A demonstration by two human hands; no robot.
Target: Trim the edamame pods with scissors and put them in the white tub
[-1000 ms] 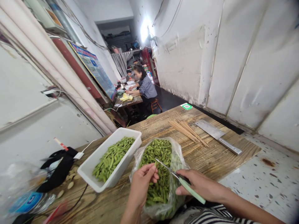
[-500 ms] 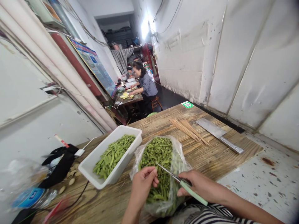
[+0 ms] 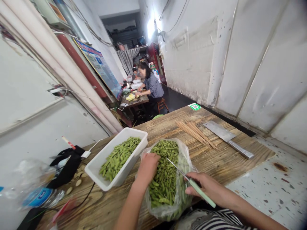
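A clear plastic bag (image 3: 185,166) full of green edamame pods (image 3: 165,175) lies on the wooden table (image 3: 223,161) in front of me. My left hand (image 3: 148,166) reaches into the bag with curled fingers resting on the pods; what it holds is hidden. My right hand (image 3: 206,189) grips scissors with a pale green handle (image 3: 195,189), the blades pointing up-left over the bag. A white rectangular tub (image 3: 120,177) with more pods stands just left of the bag.
Bamboo skewers (image 3: 198,132) and a cleaver (image 3: 229,139) lie on the far right of the table. A water bottle (image 3: 40,198), a black bag (image 3: 66,166) and a cable sit at left. Another person sits at a table (image 3: 134,100) further back.
My left hand moved up and away from the scissors, deeper into the bag's far side. The scissors and right hand stayed nearly in place. The view shifted slightly.
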